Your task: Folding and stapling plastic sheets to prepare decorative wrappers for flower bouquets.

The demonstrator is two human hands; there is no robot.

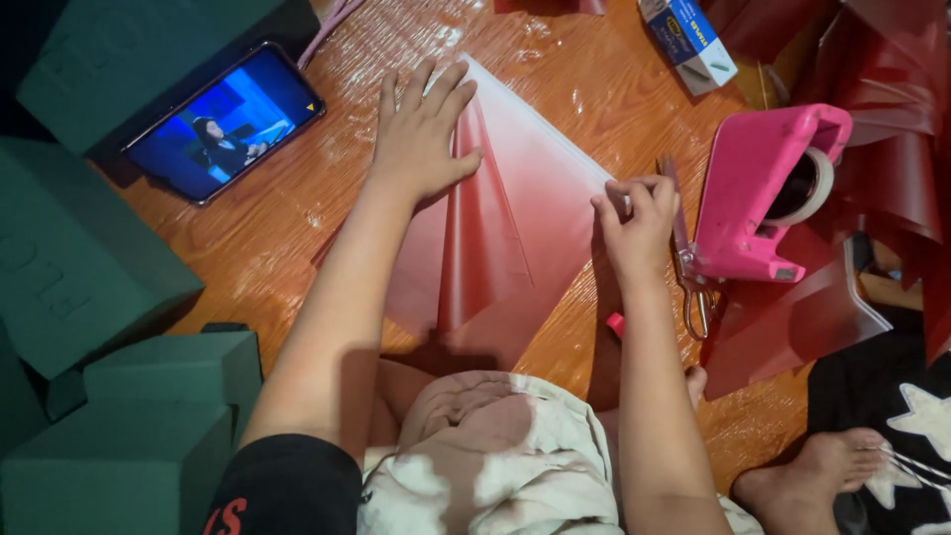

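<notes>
Red-to-white wrapping sheet (pixel 515 188), one: left hand (pixel 421 134) flat, fingers spread, pressing; right hand (pixel 639 223) pinches its edge.

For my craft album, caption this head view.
Left hand flattens a folded red-to-white sheet; right hand pinches its edge.

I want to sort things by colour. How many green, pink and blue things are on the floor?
Green foam blocks: 4 in view
Pink things: 1, the tape holder
Blue things: 1, the small box
Total: 6
The left hand and right hand press the red-and-white paper.
</notes>
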